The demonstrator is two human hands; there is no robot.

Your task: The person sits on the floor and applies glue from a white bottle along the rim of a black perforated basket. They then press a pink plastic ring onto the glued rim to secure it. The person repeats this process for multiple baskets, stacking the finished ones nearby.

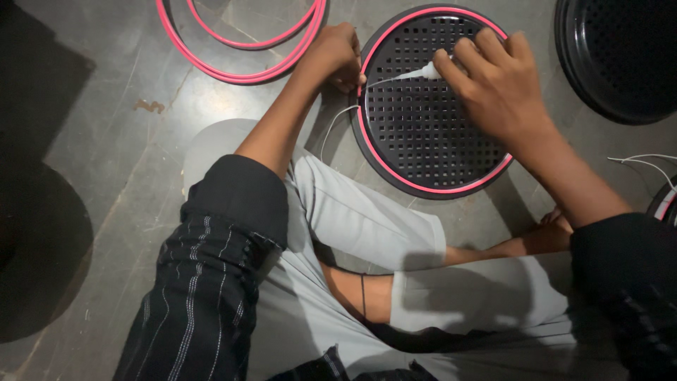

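Observation:
A round black perforated tray (pixel 423 134) with a pink strip set around its inner rim lies on the grey floor in front of my crossed legs. My left hand (pixel 333 55) pinches the tray's left rim where the pink strip sits. Over the tray's top part, my right hand (pixel 493 81) grips a white connector tip (pixel 427 70). From that tip a thin white wire (pixel 333 125) runs left and curves down past the tray's edge.
Loose pink hoop strips (pixel 243 60) lie coiled on the floor at the top left. A second black perforated tray (pixel 617 56) sits at the top right. More white wires (pixel 645 164) and another tray edge show at the right border.

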